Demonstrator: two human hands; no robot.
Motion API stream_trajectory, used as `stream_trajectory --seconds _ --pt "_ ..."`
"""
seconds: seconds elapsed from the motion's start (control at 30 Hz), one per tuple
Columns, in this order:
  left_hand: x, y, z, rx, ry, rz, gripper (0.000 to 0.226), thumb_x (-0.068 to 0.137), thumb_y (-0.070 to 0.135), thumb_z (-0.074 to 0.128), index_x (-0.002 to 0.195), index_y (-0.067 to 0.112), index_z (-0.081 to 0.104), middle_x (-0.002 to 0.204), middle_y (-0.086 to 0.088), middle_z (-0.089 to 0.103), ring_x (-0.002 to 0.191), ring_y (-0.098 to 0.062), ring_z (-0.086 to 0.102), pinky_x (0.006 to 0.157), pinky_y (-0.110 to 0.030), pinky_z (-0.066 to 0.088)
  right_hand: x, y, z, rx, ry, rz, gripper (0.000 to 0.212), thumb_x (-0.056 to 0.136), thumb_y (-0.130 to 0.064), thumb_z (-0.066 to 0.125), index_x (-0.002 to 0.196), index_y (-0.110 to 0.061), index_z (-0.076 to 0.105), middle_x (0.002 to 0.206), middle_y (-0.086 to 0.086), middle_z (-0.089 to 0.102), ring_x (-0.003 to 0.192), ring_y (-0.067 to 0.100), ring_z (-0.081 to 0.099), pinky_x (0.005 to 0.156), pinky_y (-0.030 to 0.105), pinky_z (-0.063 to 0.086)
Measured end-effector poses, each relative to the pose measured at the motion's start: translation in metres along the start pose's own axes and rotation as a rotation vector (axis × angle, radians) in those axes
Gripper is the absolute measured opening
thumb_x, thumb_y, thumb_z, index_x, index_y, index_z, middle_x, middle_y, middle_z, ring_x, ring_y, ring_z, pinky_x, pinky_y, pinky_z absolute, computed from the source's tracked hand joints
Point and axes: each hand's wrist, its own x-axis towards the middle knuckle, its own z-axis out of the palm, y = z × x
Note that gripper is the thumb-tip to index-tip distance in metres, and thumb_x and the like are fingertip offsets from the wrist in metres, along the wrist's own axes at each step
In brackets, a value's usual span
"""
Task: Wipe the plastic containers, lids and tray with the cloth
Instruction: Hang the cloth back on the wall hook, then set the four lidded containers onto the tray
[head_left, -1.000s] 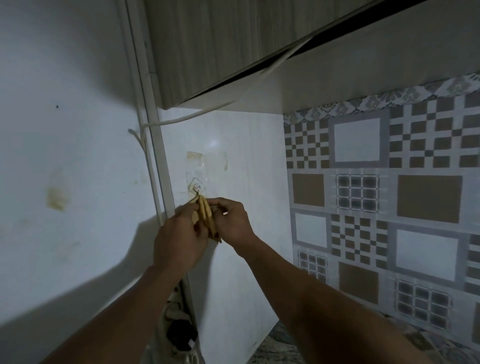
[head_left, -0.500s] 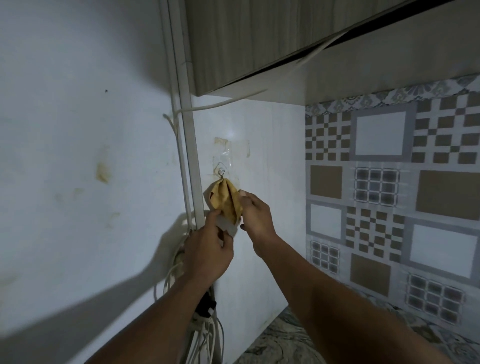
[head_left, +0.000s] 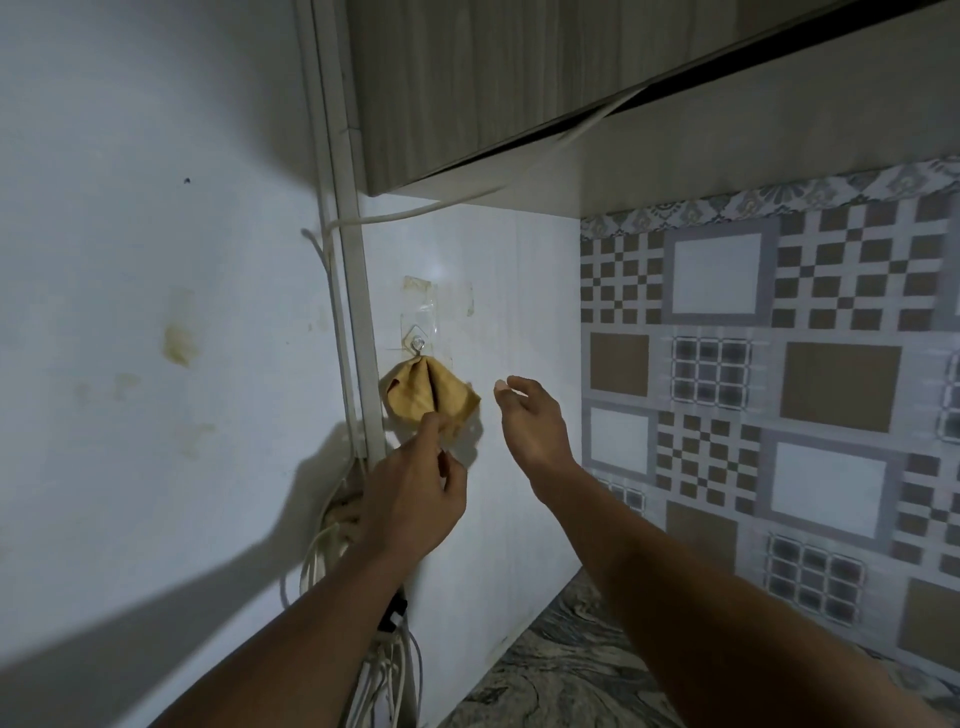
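Note:
A yellow cloth (head_left: 428, 389) hangs bunched from a clear stick-on hook (head_left: 417, 343) on the white wall panel. My left hand (head_left: 413, 493) is just below the cloth, its thumb and forefinger pinching the cloth's lower edge. Beside it, my right hand (head_left: 530, 415) is off the cloth to the right, fingers spread and empty. No plastic containers, lids or tray are in view.
A wooden wall cabinet (head_left: 493, 88) hangs overhead. White cables (head_left: 332, 545) run down a conduit (head_left: 353, 312) left of the hook and bundle low. A patterned tile wall (head_left: 779, 389) stands to the right. A marbled countertop (head_left: 561, 675) lies below.
My right hand has let go of the cloth and moved right, opening. The cloth now hangs spread from the hook, with my left hand still at its lower edge.

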Motion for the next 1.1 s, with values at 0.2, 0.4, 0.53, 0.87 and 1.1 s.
stream_trajectory --seconds 0.2,0.4,0.53,0.87,1.1 --pt "0.009 0.040 0.023 -0.092 -0.035 0.115 0.026 0.092 0.023 0.058 0.119 0.023 0.055 0.076 0.008 0.065 0.058 -0.012 0.058 0.051 -0.021 0.035 -0.007 -0.007 -0.052 -0.361 -0.071 -0.097 0.044 0.097 -0.047 0.052 0.135 -0.026 0.054 0.137 0.003 0.060 0.122 0.020 0.058 0.092 0.029 0.046" --pt "0.000 0.090 0.065 -0.170 -0.255 0.181 0.025 0.093 0.026 0.056 0.118 0.026 0.057 0.105 0.005 0.068 0.083 -0.020 0.063 0.067 -0.030 0.050 -0.038 -0.005 -0.145 -0.651 -0.085 0.014 0.045 0.097 -0.033 0.059 0.140 -0.022 0.050 0.141 0.007 0.056 0.111 0.019 0.060 0.074 0.020 0.049" --pt "-0.014 0.129 0.095 -0.288 -0.430 0.221 0.028 0.094 0.027 0.056 0.122 0.026 0.058 0.113 0.004 0.064 0.094 -0.021 0.063 0.076 -0.036 0.053 -0.065 0.002 -0.218 -0.796 0.015 0.116 0.038 0.097 -0.026 0.058 0.134 -0.020 0.055 0.129 0.009 0.065 0.102 0.020 0.064 0.079 0.027 0.053" --pt "-0.087 0.178 0.169 -0.340 -0.989 0.333 0.053 0.090 0.033 0.062 0.140 0.030 0.045 0.139 -0.002 0.053 0.117 -0.022 0.056 0.096 -0.037 0.050 -0.142 0.071 -0.301 -0.856 0.218 0.377 0.037 0.096 -0.024 0.061 0.132 -0.018 0.057 0.121 0.011 0.069 0.080 0.012 0.062 0.056 0.017 0.045" --pt "-0.160 0.154 0.218 -0.308 -1.257 0.382 0.071 0.083 0.035 0.073 0.146 0.023 0.042 0.140 -0.004 0.047 0.131 -0.022 0.048 0.099 -0.017 0.034 -0.193 0.165 -0.277 -1.020 0.104 0.634 0.051 0.078 -0.035 0.060 0.129 -0.030 0.057 0.126 0.013 0.067 0.113 0.033 0.062 0.092 0.040 0.053"
